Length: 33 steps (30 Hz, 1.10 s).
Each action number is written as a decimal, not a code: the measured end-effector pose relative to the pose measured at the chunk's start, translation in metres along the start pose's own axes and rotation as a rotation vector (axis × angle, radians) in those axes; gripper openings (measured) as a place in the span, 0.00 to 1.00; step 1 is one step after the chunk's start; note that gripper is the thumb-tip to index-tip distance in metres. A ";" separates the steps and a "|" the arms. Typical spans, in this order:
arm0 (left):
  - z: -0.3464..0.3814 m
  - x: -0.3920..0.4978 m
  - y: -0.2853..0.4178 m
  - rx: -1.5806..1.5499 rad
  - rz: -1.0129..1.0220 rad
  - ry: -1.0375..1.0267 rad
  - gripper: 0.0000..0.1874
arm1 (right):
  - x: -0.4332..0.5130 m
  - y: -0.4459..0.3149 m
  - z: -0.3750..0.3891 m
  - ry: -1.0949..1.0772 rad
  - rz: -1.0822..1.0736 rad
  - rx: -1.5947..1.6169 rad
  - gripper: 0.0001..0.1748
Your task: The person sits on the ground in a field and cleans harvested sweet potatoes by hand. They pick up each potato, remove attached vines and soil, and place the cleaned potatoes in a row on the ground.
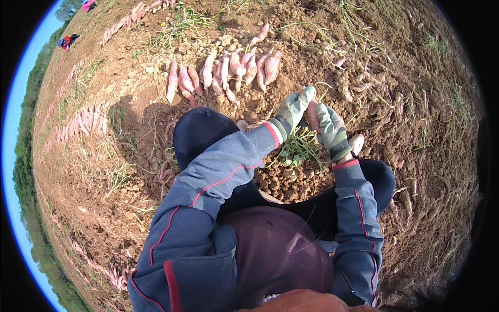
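Note:
Between my two gloved hands is a pink sweet potato [313, 113], partly hidden by my fingers. My left hand [294, 107], in a pale green work glove, grips its upper end, where a thin root or stem [324, 85] sticks out. Lower down, my right hand [330, 124] closes around the same root in a matching glove. Just left of my hands, several sweet potatoes [234, 70] lie side by side in a row on the soil. Cut green vines [299, 148] lie on the ground below my hands, between my knees.
Reddish, cloddy soil [296, 185] surrounds me. More rows of sweet potatoes [87, 121] lie to the left, with another row [130, 19] at the upper left. Vine stalks [187, 23] are scattered about. Dark and red items [68, 41] sit far off near the field's edge.

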<state>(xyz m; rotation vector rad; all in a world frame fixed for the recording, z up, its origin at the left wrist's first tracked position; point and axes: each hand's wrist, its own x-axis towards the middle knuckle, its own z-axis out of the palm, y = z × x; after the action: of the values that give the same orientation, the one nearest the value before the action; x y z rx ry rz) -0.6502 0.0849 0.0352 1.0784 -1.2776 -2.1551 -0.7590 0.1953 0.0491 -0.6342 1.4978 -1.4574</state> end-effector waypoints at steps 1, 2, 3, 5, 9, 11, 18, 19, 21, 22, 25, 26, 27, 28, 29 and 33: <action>0.001 0.000 0.001 -0.004 0.027 0.017 0.25 | 0.002 -0.001 -0.005 -0.031 0.054 0.041 0.23; 0.001 0.001 0.004 -0.031 0.061 -0.017 0.24 | 0.002 -0.001 -0.006 0.024 0.086 0.049 0.23; 0.002 0.000 0.005 -0.084 0.126 -0.068 0.23 | 0.003 -0.002 -0.009 0.012 0.201 0.003 0.23; 0.003 0.001 0.010 -0.037 0.157 -0.047 0.24 | 0.004 0.000 -0.009 -0.019 0.315 0.174 0.20; 0.004 -0.003 0.014 -0.105 0.214 -0.044 0.23 | 0.003 0.002 -0.003 -0.209 -0.003 -0.035 0.16; 0.003 -0.004 0.012 -0.041 0.223 0.007 0.21 | 0.001 -0.002 0.000 -0.165 0.512 0.565 0.15; -0.002 0.003 -0.003 -0.051 0.286 0.071 0.17 | 0.005 -0.018 0.011 -0.014 0.483 0.463 0.11; -0.001 0.000 -0.006 -0.051 0.308 0.061 0.21 | 0.006 -0.017 0.013 0.005 0.474 0.486 0.12; 0.004 -0.008 -0.012 -0.338 0.231 0.052 0.25 | 0.006 -0.015 0.014 0.049 0.401 0.430 0.13; 0.005 -0.012 -0.013 -0.338 0.236 0.063 0.27 | 0.006 -0.014 0.014 0.054 0.353 0.435 0.14; 0.009 -0.018 -0.009 -0.292 0.196 0.104 0.29 | 0.005 -0.011 0.014 0.082 0.235 0.349 0.19; 0.009 -0.019 -0.006 -0.326 0.189 0.090 0.30 | 0.005 -0.012 0.015 0.116 0.192 0.331 0.18; 0.008 -0.017 -0.001 -0.375 0.099 0.034 0.31 | 0.005 -0.012 0.016 0.147 0.153 0.315 0.17; 0.008 -0.017 0.001 -0.364 0.070 0.034 0.29 | 0.005 -0.014 0.017 0.202 0.113 0.299 0.16; 0.008 -0.016 0.004 -0.357 0.058 0.039 0.28 | 0.005 -0.015 0.020 0.201 0.076 0.246 0.15; 0.007 -0.013 0.010 -0.426 0.182 -0.082 0.16 | -0.001 -0.020 0.026 0.119 -0.069 0.047 0.20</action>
<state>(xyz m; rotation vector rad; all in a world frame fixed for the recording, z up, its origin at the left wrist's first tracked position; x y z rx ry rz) -0.6485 0.0929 0.0510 0.6792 -0.8515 -2.2094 -0.7410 0.1801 0.0720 -0.5847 1.5410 -1.6027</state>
